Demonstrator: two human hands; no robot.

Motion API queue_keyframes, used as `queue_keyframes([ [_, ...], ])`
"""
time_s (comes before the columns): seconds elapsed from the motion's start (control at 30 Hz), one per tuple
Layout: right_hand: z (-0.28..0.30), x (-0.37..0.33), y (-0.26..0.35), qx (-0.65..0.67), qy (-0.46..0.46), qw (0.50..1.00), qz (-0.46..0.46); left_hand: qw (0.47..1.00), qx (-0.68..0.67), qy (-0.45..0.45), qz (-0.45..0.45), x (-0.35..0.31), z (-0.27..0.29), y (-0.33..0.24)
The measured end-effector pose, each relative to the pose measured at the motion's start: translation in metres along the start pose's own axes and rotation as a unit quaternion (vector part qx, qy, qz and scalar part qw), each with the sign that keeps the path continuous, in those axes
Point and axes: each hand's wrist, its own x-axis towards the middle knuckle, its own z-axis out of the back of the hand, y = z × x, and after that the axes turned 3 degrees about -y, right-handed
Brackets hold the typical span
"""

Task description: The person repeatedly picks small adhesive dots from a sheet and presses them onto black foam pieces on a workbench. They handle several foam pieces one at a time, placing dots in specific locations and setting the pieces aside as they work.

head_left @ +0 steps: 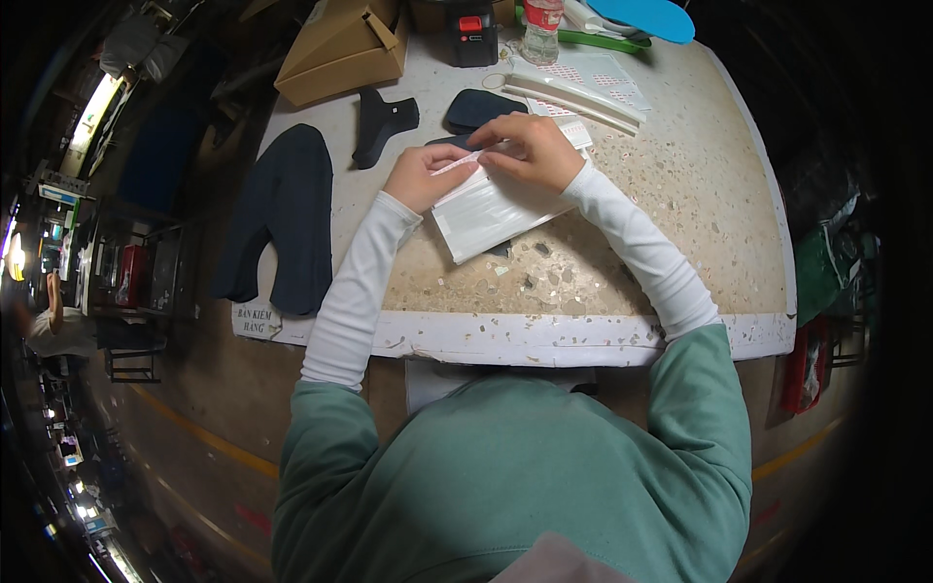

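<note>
Left hand [425,178] and right hand [536,153] both closed in a pinch on the far edge of a flat, glossy white plastic pouch [501,212], fingertips nearly meeting. Exact finger contact partly hidden. Pouch is over the speckled beige desk [680,209]; can't tell if fully resting. Its body lies on the person's side of the grip, skewed, long axis looking near-left to far-right. Left hand is nearer its left end and slightly nearer the person; right hand reaches in from the far-right side. Relation that matters, judging by pose: the pinched edge between the two thumbs. Navy rounded flat piece [483,110] just beyond the right fingers; large navy horseshoe-shaped piece [296,189] well left.
</note>
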Motion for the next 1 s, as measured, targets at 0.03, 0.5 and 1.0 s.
queue_keyframes([
  [0.03,-0.001,-0.001,0.000,-0.007,-0.008,1.000,0.008,1.000,0.014,-0.004,-0.004,0.001,0.001,0.001],
  [0.5,-0.012,-0.003,0.006,-0.139,-0.118,0.974,0.135,0.998,-0.038,-0.042,-0.025,0.005,0.002,0.011],
  [1.0,-0.014,-0.005,0.009,-0.046,-0.110,0.991,0.061,0.993,-0.118,-0.007,0.015,0.008,0.006,0.014],
])
